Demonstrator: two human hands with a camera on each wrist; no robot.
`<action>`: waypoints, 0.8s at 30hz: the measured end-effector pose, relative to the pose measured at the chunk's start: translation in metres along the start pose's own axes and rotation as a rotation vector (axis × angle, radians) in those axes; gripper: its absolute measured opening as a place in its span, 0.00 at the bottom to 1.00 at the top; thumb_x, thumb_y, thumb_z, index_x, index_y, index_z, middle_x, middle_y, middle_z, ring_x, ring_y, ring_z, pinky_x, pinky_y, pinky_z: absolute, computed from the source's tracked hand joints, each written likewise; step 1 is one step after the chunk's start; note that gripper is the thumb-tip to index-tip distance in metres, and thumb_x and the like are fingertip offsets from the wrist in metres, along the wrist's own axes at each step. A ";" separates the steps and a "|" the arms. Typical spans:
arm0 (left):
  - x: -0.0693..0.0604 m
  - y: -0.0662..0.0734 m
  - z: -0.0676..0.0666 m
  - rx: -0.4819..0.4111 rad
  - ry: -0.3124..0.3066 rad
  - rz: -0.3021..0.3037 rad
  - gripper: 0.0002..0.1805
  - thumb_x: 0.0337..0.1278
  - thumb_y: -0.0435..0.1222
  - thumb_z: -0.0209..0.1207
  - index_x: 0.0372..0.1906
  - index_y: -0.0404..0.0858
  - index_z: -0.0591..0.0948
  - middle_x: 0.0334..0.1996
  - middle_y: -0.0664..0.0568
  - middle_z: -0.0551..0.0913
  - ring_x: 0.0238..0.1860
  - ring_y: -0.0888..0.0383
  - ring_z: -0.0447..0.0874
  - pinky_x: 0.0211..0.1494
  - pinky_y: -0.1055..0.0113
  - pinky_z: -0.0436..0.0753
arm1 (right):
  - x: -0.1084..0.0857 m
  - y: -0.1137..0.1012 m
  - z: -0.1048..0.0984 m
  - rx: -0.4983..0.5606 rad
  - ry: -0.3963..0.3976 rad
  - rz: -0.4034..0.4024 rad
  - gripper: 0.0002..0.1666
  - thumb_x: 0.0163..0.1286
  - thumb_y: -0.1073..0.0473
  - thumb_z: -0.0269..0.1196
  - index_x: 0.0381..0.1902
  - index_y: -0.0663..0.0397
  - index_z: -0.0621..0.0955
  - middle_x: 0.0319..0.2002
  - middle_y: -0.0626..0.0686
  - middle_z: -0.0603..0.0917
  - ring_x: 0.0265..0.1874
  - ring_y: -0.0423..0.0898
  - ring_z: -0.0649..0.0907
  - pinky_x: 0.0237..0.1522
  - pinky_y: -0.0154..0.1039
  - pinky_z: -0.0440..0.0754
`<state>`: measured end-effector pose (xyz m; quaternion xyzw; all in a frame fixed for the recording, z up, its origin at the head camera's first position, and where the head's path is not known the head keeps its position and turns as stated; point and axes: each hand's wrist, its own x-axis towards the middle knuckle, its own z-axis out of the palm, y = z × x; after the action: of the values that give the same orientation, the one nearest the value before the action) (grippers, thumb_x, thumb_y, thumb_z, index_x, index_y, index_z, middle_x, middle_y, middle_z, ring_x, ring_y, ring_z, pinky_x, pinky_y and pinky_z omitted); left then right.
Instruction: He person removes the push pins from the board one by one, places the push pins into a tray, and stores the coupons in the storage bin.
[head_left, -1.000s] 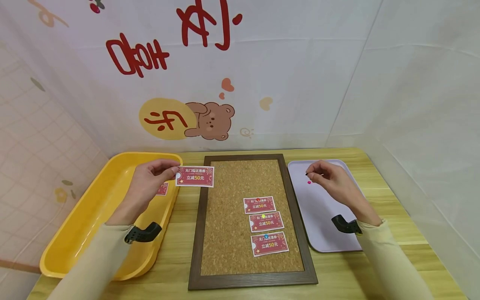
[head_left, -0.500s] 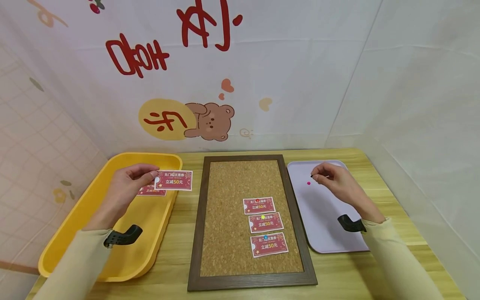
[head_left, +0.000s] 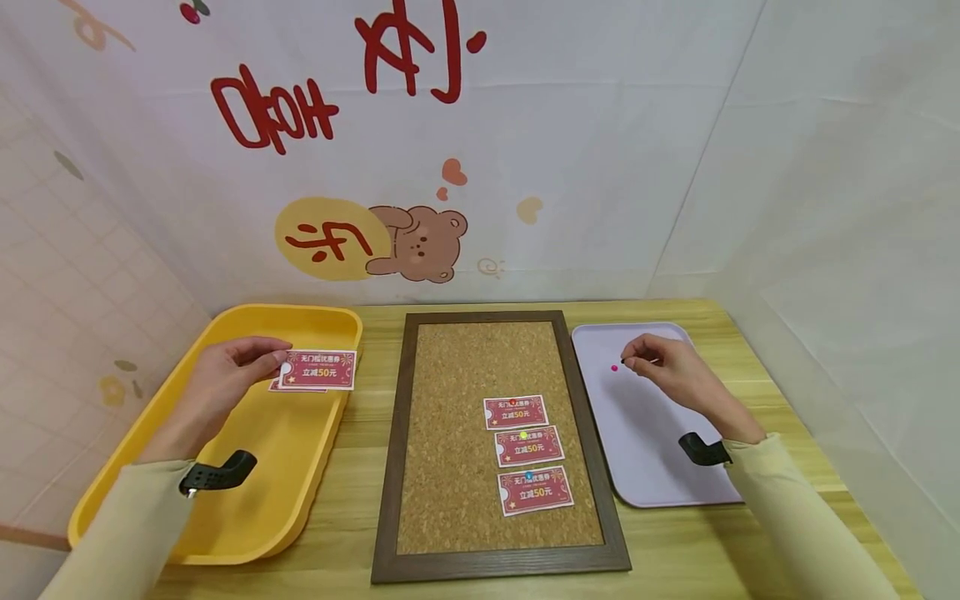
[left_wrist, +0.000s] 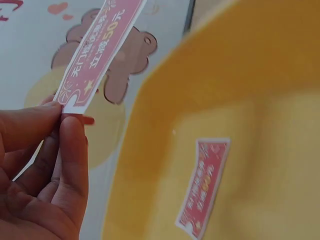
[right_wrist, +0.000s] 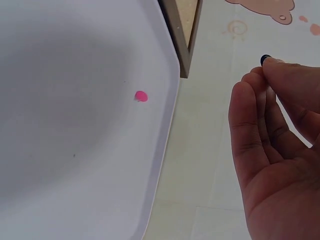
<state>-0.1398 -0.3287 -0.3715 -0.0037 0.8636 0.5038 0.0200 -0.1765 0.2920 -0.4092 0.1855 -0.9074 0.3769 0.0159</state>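
Note:
My left hand [head_left: 210, 390] pinches one end of a pink paper coupon [head_left: 321, 371] between thumb and fingers, holding it up over the yellow bin [head_left: 292, 508]. Below, a second coupon [left_wrist: 205, 187] lies on the bin's floor, mostly covered by the held one in the head view. My right hand [head_left: 671, 371] is above the lilac tray [head_left: 637, 467], with a small black-headed pushpin [right_wrist: 265, 60] between thumb and fingertips. On the framed cork board [head_left: 442, 417], three coupons [head_left: 529, 447] form a column at the lower right, carrying a red, a yellow and a blue pushpin [head_left: 528, 476].
A pink pushpin [head_left: 614, 367] sits on the lilac tray, left of my right hand. Bin, board and tray stand side by side on a wooden table [head_left: 345, 500]. Behind them rises a white cloth wall [head_left: 600, 125] with a printed bear.
My left hand has moved left with its coupon, from the board's left edge to over the yellow bin. My right hand has shifted slightly right and down, still pinching the black pushpin.

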 end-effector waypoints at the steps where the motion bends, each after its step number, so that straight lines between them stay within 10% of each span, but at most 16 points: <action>1: 0.001 -0.002 0.000 0.006 -0.005 -0.006 0.26 0.78 0.41 0.57 0.65 0.23 0.75 0.42 0.67 0.82 0.40 0.67 0.81 0.45 0.76 0.83 | 0.000 0.001 -0.001 -0.008 -0.004 0.001 0.03 0.73 0.68 0.65 0.42 0.61 0.85 0.36 0.52 0.87 0.34 0.50 0.85 0.36 0.32 0.80; 24: 0.009 -0.054 -0.029 0.020 -0.132 -0.077 0.20 0.79 0.29 0.51 0.61 0.14 0.71 0.43 0.57 0.84 0.40 0.70 0.83 0.47 0.71 0.85 | 0.002 0.030 0.008 -0.053 -0.084 0.049 0.04 0.72 0.70 0.65 0.37 0.58 0.85 0.34 0.53 0.86 0.30 0.43 0.79 0.32 0.35 0.78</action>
<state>-0.1487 -0.3802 -0.4045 -0.0035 0.8647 0.4931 0.0962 -0.1881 0.3052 -0.4344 0.1782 -0.9212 0.3448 -0.0265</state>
